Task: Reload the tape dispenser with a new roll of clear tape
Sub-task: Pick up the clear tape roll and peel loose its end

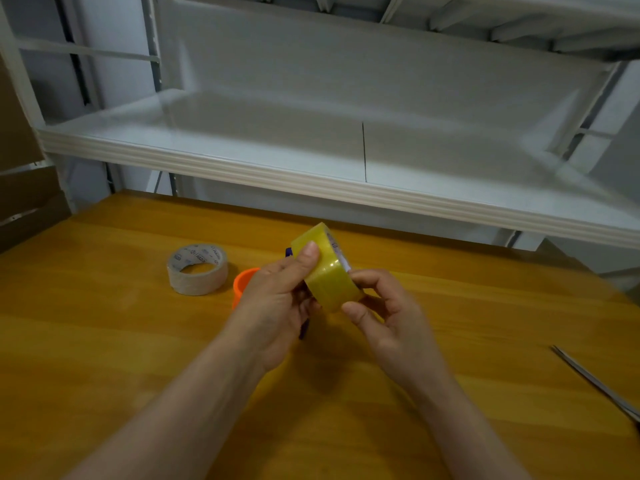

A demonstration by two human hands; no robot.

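Note:
A full roll of yellowish clear tape (325, 268) is held on edge above the wooden table (104, 341) by both hands. My left hand (277, 306) grips it from the left with the thumb across its outer face. My right hand (377, 313) pinches its lower right side with thumb and fingers. Behind my left hand, the tape dispenser (244, 282) shows only its orange wheel and small bits of dark blue frame; the rest is hidden. A nearly used-up roll (197, 270) with a printed cardboard core lies flat on the table to the left.
A white metal shelf (311, 181) juts out over the back of the table at about hand height. Cardboard boxes (24, 188) stand at the far left. Thin metal scissor blades (595, 382) lie near the table's right edge.

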